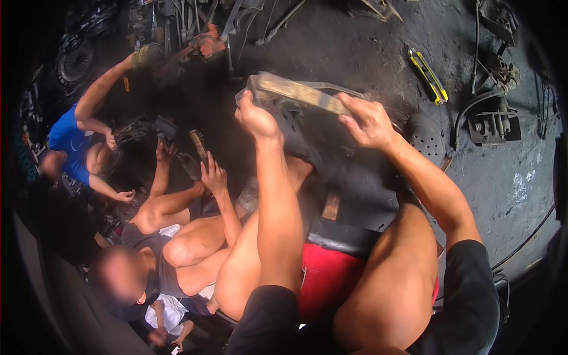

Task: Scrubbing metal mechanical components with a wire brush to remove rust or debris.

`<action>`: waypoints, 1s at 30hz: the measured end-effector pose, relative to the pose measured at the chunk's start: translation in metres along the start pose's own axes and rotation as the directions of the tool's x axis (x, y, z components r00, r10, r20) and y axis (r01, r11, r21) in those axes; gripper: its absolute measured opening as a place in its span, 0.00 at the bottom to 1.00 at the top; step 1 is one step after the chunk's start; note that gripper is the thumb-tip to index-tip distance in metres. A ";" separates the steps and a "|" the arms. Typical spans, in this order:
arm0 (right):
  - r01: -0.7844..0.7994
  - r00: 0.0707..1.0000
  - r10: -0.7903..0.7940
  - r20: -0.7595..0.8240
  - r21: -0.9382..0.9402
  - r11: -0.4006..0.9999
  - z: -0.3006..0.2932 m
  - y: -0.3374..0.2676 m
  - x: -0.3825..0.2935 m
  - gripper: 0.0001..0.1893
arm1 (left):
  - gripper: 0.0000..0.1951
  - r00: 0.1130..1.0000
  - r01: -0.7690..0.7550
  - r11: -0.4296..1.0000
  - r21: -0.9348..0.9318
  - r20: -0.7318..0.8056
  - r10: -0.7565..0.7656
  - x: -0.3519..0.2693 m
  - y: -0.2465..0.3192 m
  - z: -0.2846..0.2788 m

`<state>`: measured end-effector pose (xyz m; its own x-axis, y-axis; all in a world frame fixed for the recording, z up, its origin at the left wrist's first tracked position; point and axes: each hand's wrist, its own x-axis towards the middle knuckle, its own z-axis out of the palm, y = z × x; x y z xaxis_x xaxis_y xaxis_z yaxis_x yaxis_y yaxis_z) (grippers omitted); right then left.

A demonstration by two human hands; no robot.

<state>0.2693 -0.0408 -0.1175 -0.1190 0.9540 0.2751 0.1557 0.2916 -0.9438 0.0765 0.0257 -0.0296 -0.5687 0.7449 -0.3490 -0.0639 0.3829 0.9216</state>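
Observation:
Out in front of my knees, my left hand [257, 113] grips the near edge of a dark, blurred metal part [252, 88], its thumb on top. My right hand [366, 120] is closed on the right end of a long worn block [301, 93], tan along its side, perhaps wooden. The block's left end lies over or against the metal part; whether they touch is too blurred to tell. A clog with round holes [426, 137] is below my right forearm. A small wooden piece [331, 207] lies between my legs.
A yellow utility knife [428, 77] lies on the dark floor at the upper right, with metal assemblies and a hose [470, 104] beyond it. At my left a co-worker [213, 177] holds a similar block; another in blue [71, 137] crouches further off. Rods and an orange-red part [208, 43] are at the top.

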 end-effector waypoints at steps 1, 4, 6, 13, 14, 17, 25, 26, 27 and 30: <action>-0.016 1.000 0.016 -0.003 -0.001 1.000 0.007 -0.012 0.014 0.21 | 0.17 1.000 -0.001 1.000 0.006 0.000 0.001 0.002 0.000 -0.001; -0.084 0.988 0.085 0.132 -0.012 0.996 0.011 -0.037 0.062 0.21 | 0.16 0.996 0.031 0.999 0.043 0.086 -0.034 0.009 0.007 -0.007; -0.039 0.997 0.039 0.061 0.003 0.999 0.009 -0.021 0.032 0.21 | 0.15 0.996 0.059 0.996 0.061 0.065 -0.063 0.008 0.004 -0.013; -0.082 0.996 0.080 0.044 0.051 0.995 0.015 -0.039 0.060 0.18 | 0.17 0.993 0.058 0.997 0.047 0.096 -0.062 0.003 0.008 -0.006; -0.097 0.992 0.094 0.080 0.037 0.995 0.011 -0.039 0.058 0.19 | 0.17 0.992 0.071 0.996 0.047 0.104 -0.076 -0.001 0.012 -0.004; -0.028 0.998 0.027 0.055 0.022 0.999 -0.004 -0.008 0.010 0.21 | 0.18 0.983 0.076 0.996 0.046 0.165 -0.083 0.003 0.010 -0.013; -0.023 0.999 0.025 0.039 -0.055 0.998 0.005 -0.028 0.042 0.21 | 0.17 0.988 0.122 0.992 -0.009 0.091 -0.121 -0.007 0.012 -0.019; -0.140 0.983 0.151 0.109 -0.105 0.985 -0.008 -0.024 0.025 0.21 | 0.17 0.982 0.087 0.996 -0.028 0.168 -0.081 -0.010 0.011 -0.025; -0.160 0.986 0.165 0.012 -0.186 0.969 -0.022 -0.008 0.004 0.21 | 0.17 0.980 0.086 0.995 -0.045 0.184 -0.077 -0.010 0.007 -0.023; -0.444 0.876 0.473 0.089 -0.230 0.866 -0.088 -0.002 -0.047 0.19 | 0.14 0.992 0.056 0.996 -0.062 0.116 -0.049 -0.012 0.002 -0.027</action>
<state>0.3605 -0.0797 -0.1123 -0.1176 0.9680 -0.2218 0.4128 -0.1555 -0.8975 0.0609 0.0028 -0.0187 -0.4662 0.7836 -0.4107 -0.1467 0.3893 0.9093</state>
